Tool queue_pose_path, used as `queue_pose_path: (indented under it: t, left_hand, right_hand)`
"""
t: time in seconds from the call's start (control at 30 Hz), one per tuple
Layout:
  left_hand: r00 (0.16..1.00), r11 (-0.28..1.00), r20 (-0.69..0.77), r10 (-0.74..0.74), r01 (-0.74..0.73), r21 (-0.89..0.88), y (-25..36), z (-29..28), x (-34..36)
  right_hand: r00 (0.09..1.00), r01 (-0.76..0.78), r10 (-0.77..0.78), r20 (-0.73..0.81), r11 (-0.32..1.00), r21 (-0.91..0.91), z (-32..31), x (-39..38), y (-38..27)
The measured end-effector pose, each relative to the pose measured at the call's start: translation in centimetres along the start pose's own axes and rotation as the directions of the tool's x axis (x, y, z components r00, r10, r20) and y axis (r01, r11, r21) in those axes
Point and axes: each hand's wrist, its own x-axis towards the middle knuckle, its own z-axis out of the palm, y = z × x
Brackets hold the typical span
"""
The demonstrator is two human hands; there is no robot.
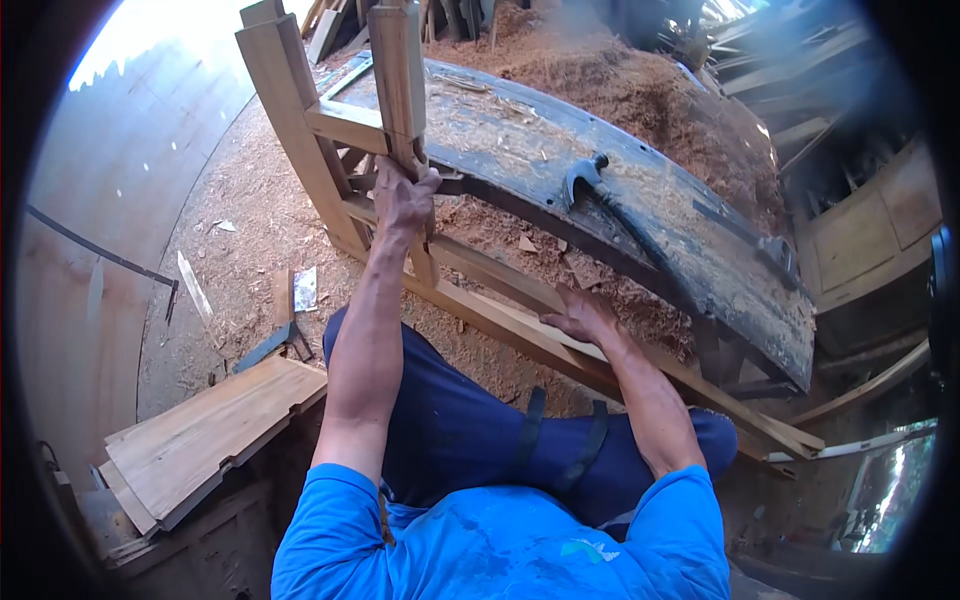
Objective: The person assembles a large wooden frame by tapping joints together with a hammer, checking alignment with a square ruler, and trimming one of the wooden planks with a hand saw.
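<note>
Evidently, both hands are on the wooden frame (490,271), which runs from upper left to lower right of the picture.

The left hand (404,196), left of centre, is closed around a post of it near a crossbar; the right hand (587,318), right of centre, touches a long rail with bent fingers, though whether it grips cannot be told. Upper right of centre, a hammer (632,226) lies on the dusty counter (500,145); a notched board (215,430) sits at lower left.
</note>
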Motion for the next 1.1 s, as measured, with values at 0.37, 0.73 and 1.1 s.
queue_pose_path:
  t: [0.37,0.73,1.1]
  left_hand:
    - [0.999,0.983,-0.026,-0.028,0.023,-0.181,-1.1,-1.4,-0.7]
    - [0.998,0.978,-0.053,-0.046,0.034,-0.208,-1.8,-1.2,0.7]
    - [0.998,0.962,-0.059,0.020,-0.036,-0.272,-0.4,-2.6,0.2]
  right_hand:
    - [0.997,0.023,-0.022,0.074,1.000,-0.012,-0.4,-1.4,-1.4]
    - [0.998,0.034,-0.030,-0.063,0.998,0.060,-3.7,-4.6,-0.9]
    - [0.994,0.051,-0.052,-0.096,0.999,-0.020,-2.0,-4.0,-1.1]
